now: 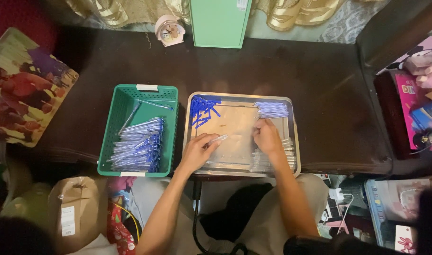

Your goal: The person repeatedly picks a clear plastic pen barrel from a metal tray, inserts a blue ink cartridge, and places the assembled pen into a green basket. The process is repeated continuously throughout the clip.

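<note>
A shallow metal tray point(291, 118) lies on the dark table in front of me. Blue pen caps point(203, 109) are heaped in its far left corner, a bundle of blue ink refills point(271, 110) lies in its far right corner, and clear pen barrels point(272, 160) are stacked along its near right side. My left hand point(197, 152) holds a clear pen barrel point(219, 139) over the tray's left half. My right hand point(267, 137) reaches toward the refills, fingers bent; whether it holds anything I cannot tell. A green plastic basket point(113, 123) with several assembled blue pens point(140, 145) stands left of the tray.
A small pink alarm clock point(169, 29) and a mint-green box point(219, 22) stand at the table's far edge. A printed picture board point(22, 85) lies at far left. Pink and blue boxes point(416, 106) crowd the right. Bags point(76, 212) sit below the table's near edge.
</note>
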